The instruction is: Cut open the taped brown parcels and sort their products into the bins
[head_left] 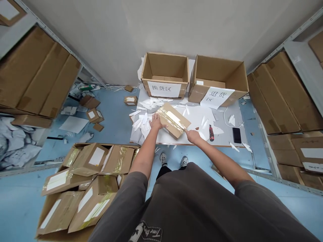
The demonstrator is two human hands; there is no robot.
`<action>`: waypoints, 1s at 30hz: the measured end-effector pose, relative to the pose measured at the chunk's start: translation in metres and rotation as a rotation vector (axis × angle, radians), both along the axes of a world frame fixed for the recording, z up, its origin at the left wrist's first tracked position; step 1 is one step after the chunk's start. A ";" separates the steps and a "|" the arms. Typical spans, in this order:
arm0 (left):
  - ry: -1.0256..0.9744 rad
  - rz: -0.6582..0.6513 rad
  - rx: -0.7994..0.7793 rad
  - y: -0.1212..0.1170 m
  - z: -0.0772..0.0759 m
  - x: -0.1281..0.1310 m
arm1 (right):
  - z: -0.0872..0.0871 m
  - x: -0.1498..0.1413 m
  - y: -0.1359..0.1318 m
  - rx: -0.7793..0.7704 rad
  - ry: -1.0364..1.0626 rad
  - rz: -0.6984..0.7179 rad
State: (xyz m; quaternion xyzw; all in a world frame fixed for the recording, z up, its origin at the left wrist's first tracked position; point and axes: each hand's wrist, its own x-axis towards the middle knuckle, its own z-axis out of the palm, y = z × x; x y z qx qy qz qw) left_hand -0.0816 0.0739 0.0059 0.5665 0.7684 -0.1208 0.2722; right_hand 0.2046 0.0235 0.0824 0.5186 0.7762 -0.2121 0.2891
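Two bare hands are resting on a sealed brown carton (174, 121), which is lying askew near the front edge of a pale tabletop (236, 107), among white paper scraps (143, 121). From my distant seat, I am seeing the left hand (156, 123) spreading its fingers over the carton's left end. The right hand (192, 135) is curling narrowly at the near right corner; I am not managing to tell whether it is pinching anything.

I am judging the carton to be light and fairly stiff, its walls likely denting under hard pressure. Glossy clear tape (181, 127) is crossing the top and probably feeling slick, so I am favouring the bare cardboard edges and opposite ends for a hold. Its contents are staying hidden, so I am treating them as possibly fragile.

A white label (173, 116) is sitting on top, its print too small to read. Behind, the left bin (166, 64) is bearing a handwritten sign, 换货区 ("exchange area"); the right bin (195, 95) is showing 退货区 ("returns area"). The grey shirt (191, 201) is carrying a print beginning "Time"; I am seeing no readable brand.
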 end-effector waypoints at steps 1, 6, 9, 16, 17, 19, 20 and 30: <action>0.006 -0.002 0.002 0.000 0.001 0.000 | -0.001 0.003 -0.002 -0.002 0.014 -0.012; 0.015 -0.007 0.006 -0.002 0.004 0.002 | -0.004 0.017 -0.010 -0.005 0.060 -0.023; 0.016 -0.011 0.010 -0.002 0.008 0.003 | -0.002 0.029 -0.012 0.003 0.072 -0.012; -0.034 -0.256 0.201 -0.012 0.021 0.026 | 0.008 0.080 -0.006 0.150 0.253 -0.153; -0.104 -0.420 0.225 -0.015 0.021 0.033 | 0.007 0.085 -0.002 0.167 0.305 -0.197; -0.206 -0.710 0.213 -0.021 0.019 0.048 | 0.002 0.091 0.004 0.184 0.427 -0.290; -0.214 -0.790 0.200 -0.023 0.018 0.057 | -0.002 0.091 0.008 0.186 0.497 -0.344; -0.046 -0.796 0.126 -0.002 0.024 0.110 | -0.061 0.074 0.027 0.023 0.946 -0.823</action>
